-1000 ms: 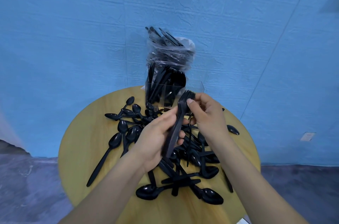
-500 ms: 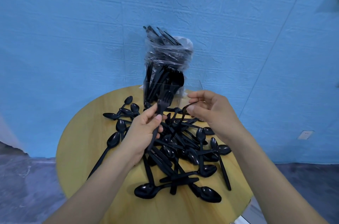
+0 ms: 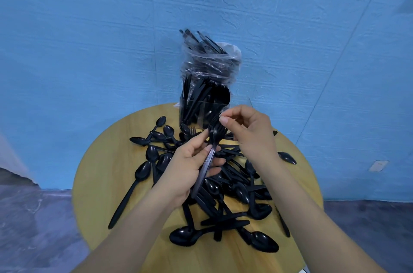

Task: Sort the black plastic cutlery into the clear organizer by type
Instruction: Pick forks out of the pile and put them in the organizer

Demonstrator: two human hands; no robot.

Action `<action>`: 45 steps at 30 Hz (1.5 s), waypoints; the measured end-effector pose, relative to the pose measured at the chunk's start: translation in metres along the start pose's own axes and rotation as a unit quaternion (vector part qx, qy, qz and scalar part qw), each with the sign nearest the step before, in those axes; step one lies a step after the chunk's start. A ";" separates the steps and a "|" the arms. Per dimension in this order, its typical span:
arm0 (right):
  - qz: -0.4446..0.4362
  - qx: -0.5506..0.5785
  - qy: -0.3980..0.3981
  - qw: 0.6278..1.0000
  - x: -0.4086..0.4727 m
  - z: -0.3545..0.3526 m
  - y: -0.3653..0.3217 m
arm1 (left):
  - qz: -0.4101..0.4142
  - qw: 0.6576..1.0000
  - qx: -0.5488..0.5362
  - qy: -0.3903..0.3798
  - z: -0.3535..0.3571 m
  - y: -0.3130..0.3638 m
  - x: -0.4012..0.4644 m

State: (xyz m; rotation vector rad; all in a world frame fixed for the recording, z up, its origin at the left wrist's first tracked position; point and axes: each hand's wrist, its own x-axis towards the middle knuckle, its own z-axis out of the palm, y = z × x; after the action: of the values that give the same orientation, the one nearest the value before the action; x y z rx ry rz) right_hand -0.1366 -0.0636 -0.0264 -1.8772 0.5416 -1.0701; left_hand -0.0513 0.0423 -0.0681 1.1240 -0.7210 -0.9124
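Blue wall point(image 3: 89, 38) of rough, wrinkled texture behind everything, meeting a mottled grey floor point(image 3: 33, 217). Below it, round wooden table point(image 3: 100, 183), smooth, yellow-tan grain. Beyond the fingertips, at the table's far edge: clear organizer point(image 3: 202, 114), hard transparent walls, packed upright with black pieces and topped by a crinkled clear plastic bag point(image 3: 212, 65) holding more; compartment dividers too hard to make out. Beneath and around both hands, loose pile of black plastic cutlery point(image 3: 232, 183), glossy, mostly oval-bowled spoons with long flat handles, crossed over one another, still unsorted. Left hand point(image 3: 190, 167) raised above the pile, fingers curled round the handles of a nested stack of forks point(image 3: 212, 145), thumb across the top, probably gathering one type together before carrying it to the organizer. Right hand point(image 3: 248, 129) just beside, thumb and forefinger pinched at the curved tines, other fingers loosely bent, apparently squaring the heads so the stack sits flush. Fork surfaces matte black, thin, slightly arched.
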 end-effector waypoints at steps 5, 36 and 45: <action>-0.076 -0.060 0.065 0.993 0.000 0.008 0.014 | -0.025 0.999 -0.046 -0.007 -0.007 0.002 -0.003; 0.160 -0.340 -0.183 0.909 0.097 0.096 0.136 | 0.065 0.983 0.067 0.158 -0.095 -0.041 0.075; 0.203 -0.309 -0.145 0.918 0.102 0.107 0.146 | 0.080 0.982 0.094 0.145 -0.095 -0.046 0.075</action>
State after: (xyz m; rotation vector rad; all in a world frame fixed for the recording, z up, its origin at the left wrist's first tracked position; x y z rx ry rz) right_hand 0.0151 -0.1604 -0.1302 -2.2632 1.1275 -0.3444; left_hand 0.0536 0.0089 -0.1372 1.3134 -0.6554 -0.5374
